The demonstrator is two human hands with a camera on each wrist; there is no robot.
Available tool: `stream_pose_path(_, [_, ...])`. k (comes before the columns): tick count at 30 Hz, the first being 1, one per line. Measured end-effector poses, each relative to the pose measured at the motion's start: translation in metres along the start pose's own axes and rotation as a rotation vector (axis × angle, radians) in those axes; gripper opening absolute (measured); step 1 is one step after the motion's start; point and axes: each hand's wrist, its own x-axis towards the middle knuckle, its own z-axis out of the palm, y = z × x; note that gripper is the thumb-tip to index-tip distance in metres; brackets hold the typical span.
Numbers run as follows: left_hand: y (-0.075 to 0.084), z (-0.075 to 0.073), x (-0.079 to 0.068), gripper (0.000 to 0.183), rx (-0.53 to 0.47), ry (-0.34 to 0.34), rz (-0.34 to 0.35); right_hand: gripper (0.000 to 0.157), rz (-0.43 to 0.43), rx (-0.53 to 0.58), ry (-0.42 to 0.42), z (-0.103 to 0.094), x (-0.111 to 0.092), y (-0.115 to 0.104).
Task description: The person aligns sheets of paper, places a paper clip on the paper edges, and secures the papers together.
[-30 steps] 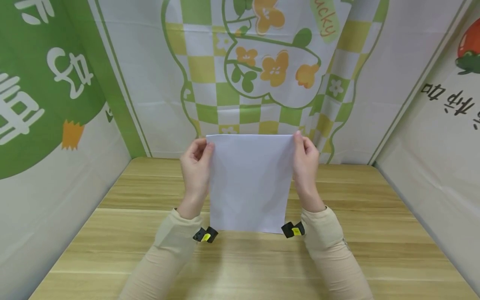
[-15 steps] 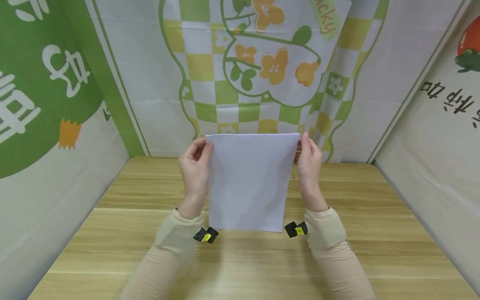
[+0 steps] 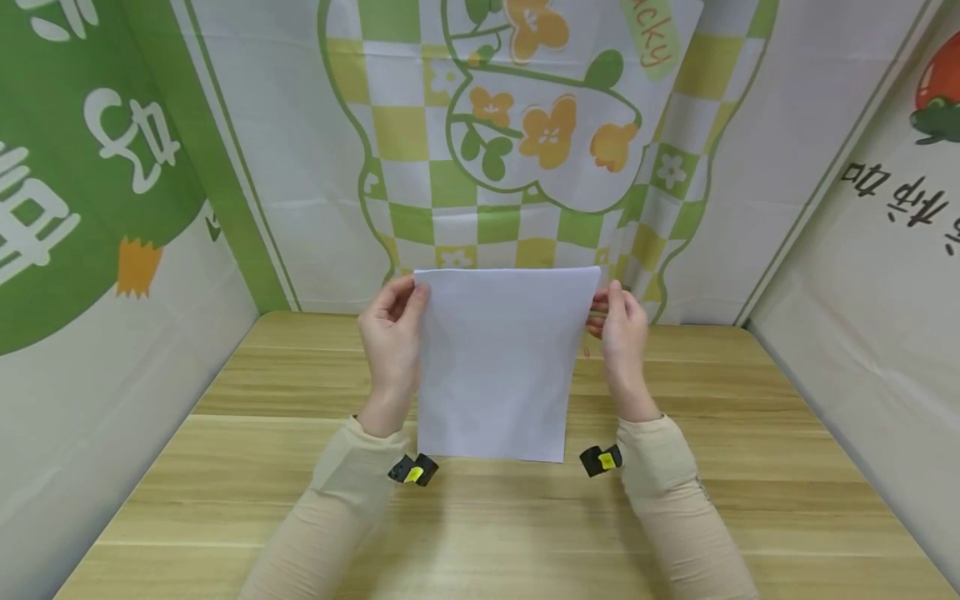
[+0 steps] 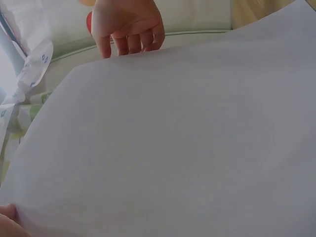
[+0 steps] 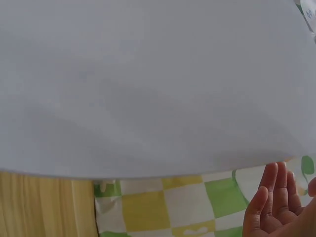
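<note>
I record a small draped booth, consistent with a recording station; whether it stands in a home, lab or office, I cannot determine. My wood-grain table [image 3: 495, 533] is walled on three sides by a back cloth [image 3: 300, 167] printed with green and yellow checks [image 3: 498, 225] and orange flowers [image 3: 558, 117], a left panel [image 3: 60, 408] bearing white characters on green, and a pale right panel [image 3: 877, 333] showing a red fruit [image 3: 943, 71]. Creases mark the back as hung fabric, and a black device [image 3: 591, 461] sits at each of my sleeve cuffs [image 3: 660, 458].
</note>
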Motion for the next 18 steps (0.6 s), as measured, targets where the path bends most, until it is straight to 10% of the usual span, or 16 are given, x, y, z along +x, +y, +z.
stream_pose_path(18, [0.001,0.000,-0.002,0.008,-0.055,0.003,-0.008,0.043,0.048,-0.219,0.014,-0.019,0.021,0.038])
